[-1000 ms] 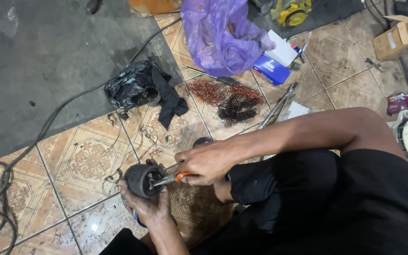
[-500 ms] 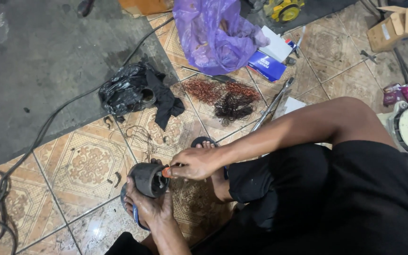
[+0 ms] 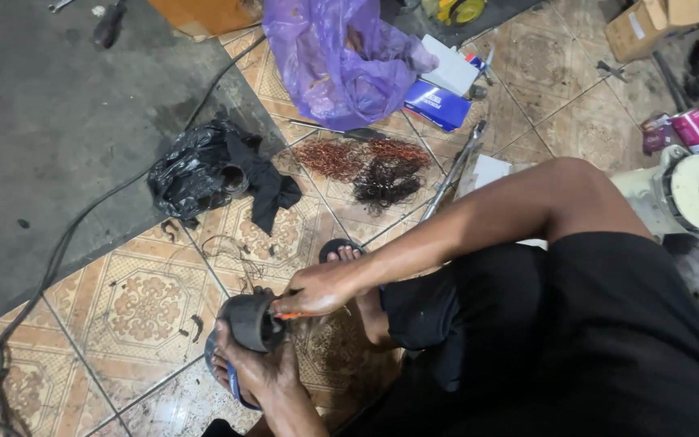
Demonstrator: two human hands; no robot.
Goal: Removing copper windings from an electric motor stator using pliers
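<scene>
Head view — dark, rounded cylindrical motor part (image 3: 251, 321), matt, low over patterned floor tiles (image 3: 147, 303). Left hand (image 3: 254, 368) cups it from below, fingers clenched round it. Right hand (image 3: 317, 289) grips an orange-handled tool (image 3: 285, 315) — possibly pliers — against its rim.

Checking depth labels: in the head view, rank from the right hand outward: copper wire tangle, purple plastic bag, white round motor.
1. Reddish copper wire tangle, up the tiled floor from the right hand.
2. Purple plastic bag, beyond it at the top.
3. White round motor, far right.
</scene>
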